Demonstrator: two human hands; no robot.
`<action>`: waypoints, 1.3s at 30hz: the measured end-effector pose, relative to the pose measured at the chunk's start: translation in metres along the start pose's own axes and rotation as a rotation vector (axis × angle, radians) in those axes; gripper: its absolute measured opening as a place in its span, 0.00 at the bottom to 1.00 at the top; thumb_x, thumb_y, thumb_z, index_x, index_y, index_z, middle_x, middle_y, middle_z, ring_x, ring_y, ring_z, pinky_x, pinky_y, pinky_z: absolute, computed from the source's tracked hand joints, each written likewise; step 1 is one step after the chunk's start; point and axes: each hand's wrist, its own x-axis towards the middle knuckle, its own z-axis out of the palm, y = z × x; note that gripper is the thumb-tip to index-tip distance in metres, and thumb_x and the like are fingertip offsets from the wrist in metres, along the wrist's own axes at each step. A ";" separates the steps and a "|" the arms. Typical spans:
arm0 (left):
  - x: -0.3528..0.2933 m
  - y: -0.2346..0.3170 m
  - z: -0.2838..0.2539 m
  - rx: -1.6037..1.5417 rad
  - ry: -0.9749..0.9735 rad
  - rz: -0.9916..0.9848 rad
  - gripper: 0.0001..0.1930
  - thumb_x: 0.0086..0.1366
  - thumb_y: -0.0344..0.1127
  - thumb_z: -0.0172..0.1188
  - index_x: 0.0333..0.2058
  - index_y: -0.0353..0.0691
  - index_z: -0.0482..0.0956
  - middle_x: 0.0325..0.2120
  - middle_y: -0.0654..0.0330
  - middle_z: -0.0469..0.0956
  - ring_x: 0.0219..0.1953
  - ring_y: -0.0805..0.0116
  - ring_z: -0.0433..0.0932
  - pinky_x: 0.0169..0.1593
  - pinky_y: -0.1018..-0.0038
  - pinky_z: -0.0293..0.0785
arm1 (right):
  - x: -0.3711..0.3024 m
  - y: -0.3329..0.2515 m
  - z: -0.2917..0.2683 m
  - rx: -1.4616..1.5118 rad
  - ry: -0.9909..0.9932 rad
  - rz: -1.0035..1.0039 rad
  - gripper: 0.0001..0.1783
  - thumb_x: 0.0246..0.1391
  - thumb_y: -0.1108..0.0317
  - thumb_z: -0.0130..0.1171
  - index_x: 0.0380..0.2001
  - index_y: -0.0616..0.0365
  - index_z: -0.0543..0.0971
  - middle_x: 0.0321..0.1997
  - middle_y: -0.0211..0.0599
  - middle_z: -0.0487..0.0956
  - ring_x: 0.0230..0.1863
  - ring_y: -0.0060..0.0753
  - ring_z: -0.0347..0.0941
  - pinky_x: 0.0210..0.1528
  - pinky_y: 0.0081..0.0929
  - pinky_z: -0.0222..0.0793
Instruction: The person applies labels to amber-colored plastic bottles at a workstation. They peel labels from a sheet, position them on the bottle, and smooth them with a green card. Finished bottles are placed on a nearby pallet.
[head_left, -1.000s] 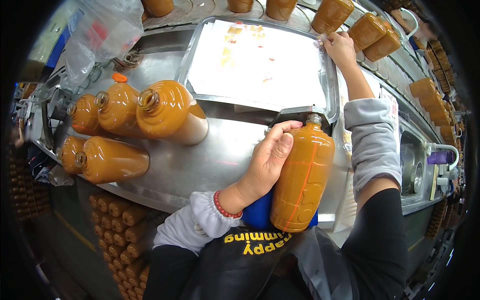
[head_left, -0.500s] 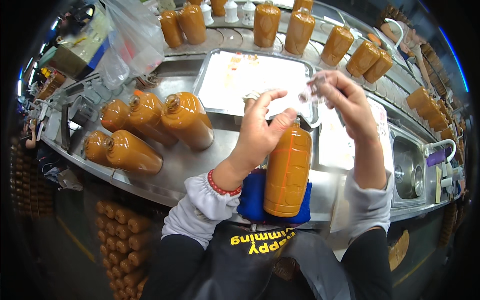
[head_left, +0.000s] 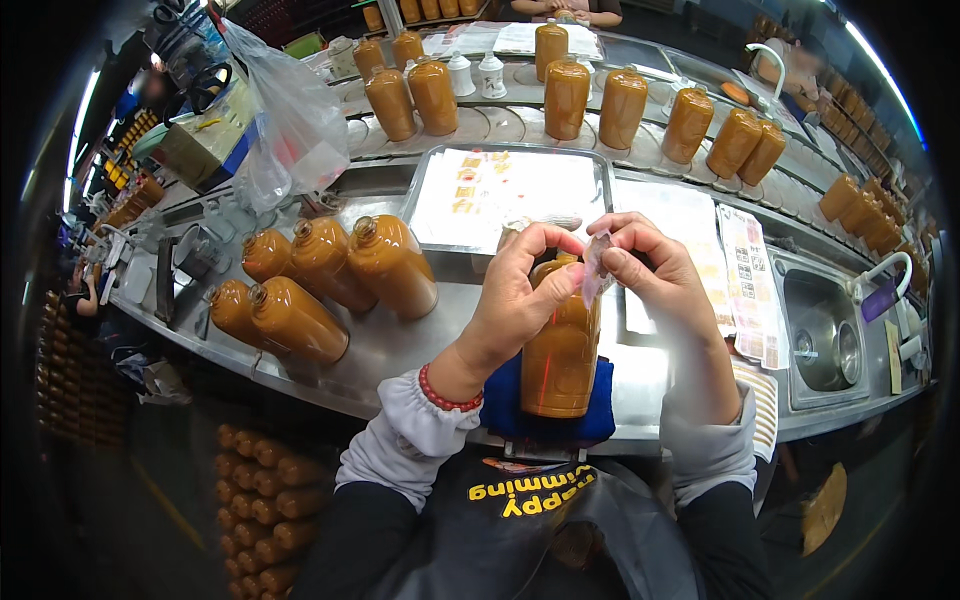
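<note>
Steel counter [head_left: 400, 345], orange bottle [head_left: 560, 350] under both hands: left hand [head_left: 520, 290] and right hand [head_left: 650, 270] pinching label [head_left: 594, 268].

An amber-brown bottle [head_left: 560, 350] stands upright on a blue pad [head_left: 600, 412] at the near edge of the steel counter [head_left: 420, 345], with the left hand [head_left: 520, 295] curled over its top and the right hand [head_left: 655, 270] pinching a small clear wrapper [head_left: 595, 268] just beside the neck. To the left, five like bottles [head_left: 320, 280] lie on their sides in a cluster. Farther off sits a steel tray [head_left: 608, 200] holding label sheets, and beyond it a curved row of upright bottles [head_left: 600, 100].
</note>
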 end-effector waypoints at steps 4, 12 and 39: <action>-0.003 0.009 -0.002 0.117 -0.058 -0.008 0.13 0.72 0.40 0.60 0.47 0.37 0.75 0.41 0.62 0.78 0.46 0.78 0.75 0.51 0.78 0.71 | -0.008 0.001 0.001 -0.081 0.013 -0.048 0.09 0.66 0.67 0.61 0.33 0.62 0.79 0.53 0.38 0.75 0.52 0.24 0.71 0.55 0.24 0.68; -0.008 0.012 0.001 -0.048 -0.024 -0.068 0.12 0.73 0.39 0.58 0.39 0.35 0.81 0.33 0.64 0.79 0.38 0.77 0.73 0.46 0.78 0.70 | -0.017 -0.005 0.008 -0.283 0.039 -0.099 0.09 0.64 0.66 0.62 0.36 0.63 0.79 0.52 0.40 0.76 0.51 0.26 0.72 0.53 0.24 0.69; -0.028 0.010 0.009 0.459 0.101 0.080 0.10 0.70 0.39 0.59 0.32 0.41 0.83 0.28 0.60 0.80 0.35 0.64 0.72 0.56 0.66 0.57 | -0.028 -0.017 -0.003 -0.377 0.284 -0.298 0.08 0.64 0.65 0.62 0.36 0.59 0.79 0.54 0.40 0.74 0.47 0.23 0.73 0.45 0.19 0.71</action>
